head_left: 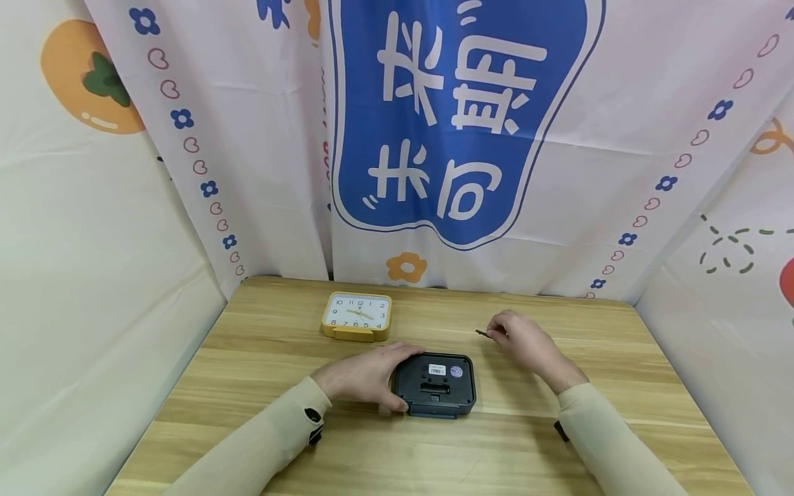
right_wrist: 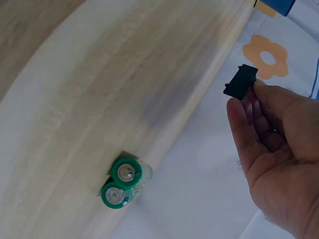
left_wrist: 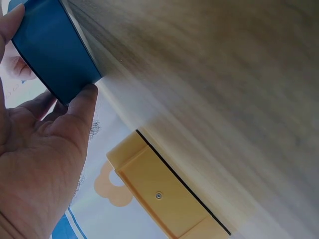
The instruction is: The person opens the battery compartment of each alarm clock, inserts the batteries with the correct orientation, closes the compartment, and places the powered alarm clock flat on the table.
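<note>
Gripping the dark clock [head_left: 448,384] by its left side, your left hand [head_left: 371,375] is apart from your right hand [head_left: 522,339], which pinches a small black cover [right_wrist: 241,82]. The dark clock lies back up, midway between the table's [head_left: 527,455] left and right edges; a yellow clock [head_left: 357,317] sits near the back edge.

The dark clock [head_left: 435,381] looks smooth matt plastic, the table [head_left: 527,441] grained wood, the backdrop [head_left: 471,148] cloth.

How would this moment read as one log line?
Left hand: holds dark blue clock, back upward; right hand: pinches black battery cover; yellow clock: face up; green-ended batteries: on wooden table
</note>
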Tool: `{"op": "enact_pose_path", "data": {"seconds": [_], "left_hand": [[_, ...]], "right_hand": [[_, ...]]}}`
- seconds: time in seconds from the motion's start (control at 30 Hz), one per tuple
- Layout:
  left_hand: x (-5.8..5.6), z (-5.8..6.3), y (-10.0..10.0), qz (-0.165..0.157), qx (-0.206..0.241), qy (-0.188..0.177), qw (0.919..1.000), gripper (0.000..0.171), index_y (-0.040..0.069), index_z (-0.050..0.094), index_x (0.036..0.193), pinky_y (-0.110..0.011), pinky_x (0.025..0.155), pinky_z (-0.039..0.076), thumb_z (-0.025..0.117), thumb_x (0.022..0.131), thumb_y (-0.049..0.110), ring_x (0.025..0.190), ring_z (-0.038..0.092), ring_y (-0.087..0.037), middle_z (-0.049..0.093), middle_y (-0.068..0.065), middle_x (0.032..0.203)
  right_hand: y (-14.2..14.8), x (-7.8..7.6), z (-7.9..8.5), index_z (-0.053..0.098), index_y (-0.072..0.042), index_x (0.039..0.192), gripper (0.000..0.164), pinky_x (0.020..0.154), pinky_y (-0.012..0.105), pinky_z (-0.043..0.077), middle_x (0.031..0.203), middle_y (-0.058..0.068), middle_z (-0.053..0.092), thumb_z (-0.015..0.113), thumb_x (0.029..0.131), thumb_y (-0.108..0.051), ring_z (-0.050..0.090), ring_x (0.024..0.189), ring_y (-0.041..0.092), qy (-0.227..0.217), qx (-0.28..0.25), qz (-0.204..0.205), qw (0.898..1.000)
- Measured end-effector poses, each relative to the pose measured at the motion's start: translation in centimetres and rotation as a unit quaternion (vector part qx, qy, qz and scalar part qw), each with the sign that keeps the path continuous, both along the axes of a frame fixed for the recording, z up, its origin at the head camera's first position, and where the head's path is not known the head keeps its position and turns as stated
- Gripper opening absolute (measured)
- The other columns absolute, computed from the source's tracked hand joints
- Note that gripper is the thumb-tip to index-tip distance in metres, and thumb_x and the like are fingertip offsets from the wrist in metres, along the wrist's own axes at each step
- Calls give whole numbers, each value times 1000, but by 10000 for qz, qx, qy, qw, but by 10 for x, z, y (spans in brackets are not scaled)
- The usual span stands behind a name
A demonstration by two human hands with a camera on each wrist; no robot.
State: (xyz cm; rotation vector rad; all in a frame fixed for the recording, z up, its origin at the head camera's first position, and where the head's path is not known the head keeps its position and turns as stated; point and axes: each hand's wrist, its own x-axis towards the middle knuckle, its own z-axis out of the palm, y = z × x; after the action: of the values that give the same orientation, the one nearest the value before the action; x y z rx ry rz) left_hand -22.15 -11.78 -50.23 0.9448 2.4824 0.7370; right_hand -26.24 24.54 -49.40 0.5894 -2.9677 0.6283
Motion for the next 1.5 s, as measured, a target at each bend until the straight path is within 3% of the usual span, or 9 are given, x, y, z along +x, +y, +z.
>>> {"op": "enact_pose_path", "data": {"seconds": [0.47,0.73,1.2,1.5], "left_hand": [[1,2,0,9,26,-32,10000,111,16,46,179,-47,141,48,104,87,34,160,55,-18,53,-4,181],[1,2,0,-9,56,-20,10000,111,16,46,180,-49,141,48,104,86,34,162,54,-19,52,-4,182],[1,2,0,-33,59,-52,10000,111,16,45,180,-49,142,47,103,87,35,164,53,-20,51,-3,183],[1,2,0,-37,57,-28,10000,111,16,46,180,-48,141,48,104,87,35,163,54,-18,52,-3,182]], "right_hand": [[4,-5,-12,85,0,107,12,95,49,73,107,9,82,85,108,-12,78,99,24,59,471,4,9989],[5,-4,-14,86,-3,108,9,98,49,73,111,10,84,85,108,-12,80,104,26,55,624,4,9980],[1,3,-15,85,-8,99,6,88,45,73,103,7,83,87,105,-9,81,95,24,728,1290,341,9884],[-3,7,-13,84,-12,98,8,85,42,72,105,4,83,87,105,-10,76,92,17,449,1409,376,9883]]}}
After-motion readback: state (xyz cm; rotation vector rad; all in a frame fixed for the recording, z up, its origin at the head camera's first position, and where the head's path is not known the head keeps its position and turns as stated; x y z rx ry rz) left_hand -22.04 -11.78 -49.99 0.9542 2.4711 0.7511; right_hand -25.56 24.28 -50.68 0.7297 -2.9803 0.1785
